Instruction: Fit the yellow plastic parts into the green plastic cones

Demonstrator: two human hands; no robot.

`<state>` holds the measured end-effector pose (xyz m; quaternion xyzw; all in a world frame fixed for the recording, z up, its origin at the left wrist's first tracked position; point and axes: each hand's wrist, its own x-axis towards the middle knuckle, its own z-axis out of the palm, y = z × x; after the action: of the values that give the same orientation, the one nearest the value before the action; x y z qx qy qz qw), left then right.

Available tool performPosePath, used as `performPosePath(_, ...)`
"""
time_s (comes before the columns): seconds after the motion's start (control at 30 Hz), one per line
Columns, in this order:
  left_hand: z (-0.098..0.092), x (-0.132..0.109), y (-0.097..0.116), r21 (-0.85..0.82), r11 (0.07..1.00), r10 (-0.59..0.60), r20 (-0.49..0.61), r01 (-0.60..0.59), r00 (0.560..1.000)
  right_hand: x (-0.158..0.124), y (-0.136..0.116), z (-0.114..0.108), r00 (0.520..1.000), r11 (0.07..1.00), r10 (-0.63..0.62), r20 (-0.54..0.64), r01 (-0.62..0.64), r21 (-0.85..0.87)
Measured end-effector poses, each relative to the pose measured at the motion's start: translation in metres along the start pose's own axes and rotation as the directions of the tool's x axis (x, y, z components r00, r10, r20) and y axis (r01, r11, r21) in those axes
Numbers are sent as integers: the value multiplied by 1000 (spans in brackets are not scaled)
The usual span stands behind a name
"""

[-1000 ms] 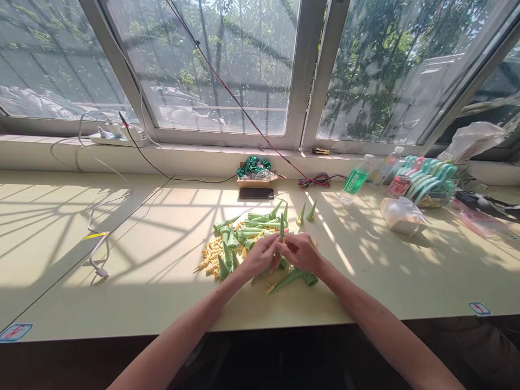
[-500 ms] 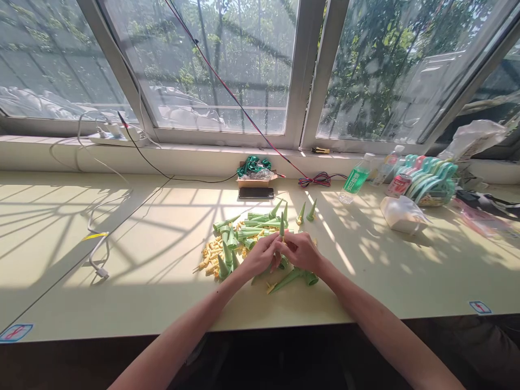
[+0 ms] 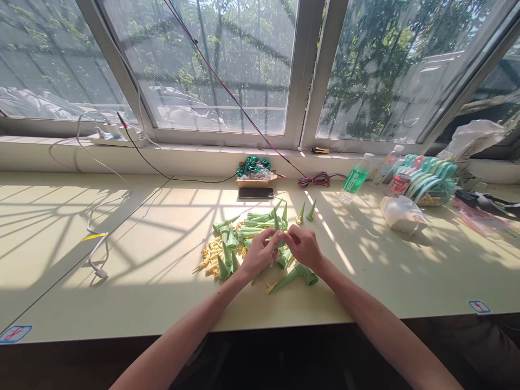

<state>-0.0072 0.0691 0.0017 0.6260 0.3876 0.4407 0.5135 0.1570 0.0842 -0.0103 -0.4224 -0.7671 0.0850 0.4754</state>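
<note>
My left hand [image 3: 259,254] is closed around the lower part of a green plastic cone [image 3: 277,221], whose point stands up above the fingers. Close to its right side is my right hand [image 3: 304,249], with its fingers bent into a pinch by the cone's base; anything between those fingertips is hidden. Behind and left of the hands lies a heap of green cones [image 3: 247,234], some upright, some on their sides. Small yellow plastic pieces [image 3: 210,259] are piled at the heap's left. Nearer the front edge, a green cone with a yellow piece at its tip [image 3: 288,279] lies on its side.
Two upright cones [image 3: 311,210] stand behind my right hand. A black phone [image 3: 255,193] lies before a small cardboard box [image 3: 254,183]. On the right are a green-labelled bottle [image 3: 356,180], a can [image 3: 398,185] and a white paper container [image 3: 402,214]. A white cable [image 3: 99,260] trails on the left.
The hands have moved slightly apart; the right one has shifted a little to the right and up. The cone has moved slightly left with my left hand.
</note>
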Motion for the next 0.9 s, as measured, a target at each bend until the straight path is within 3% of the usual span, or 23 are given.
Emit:
performPosePath(0.17,-1,-1,4,197,970,177,-171,-143,969,5,2,-7,985,996,85,-148,-88,-13)
performPosePath(0.33,-1,-2,1,357,913,275,-188,-195,943,8,3,-9,975,984,163,-148,-172,-51)
performPosePath(0.6,2,-3,-1,492,847,292,-116,-201,949,11,12,-12,983,986,136,124,-122,-113)
performPosePath(0.73,4,-5,-1,529,823,282,-63,-207,957,13,15,-16,951,990,76,299,-37,-133)
performPosePath(0.9,4,-6,-2,561,800,289,-47,-214,956,13,15,-21,914,984,36,404,38,-174)
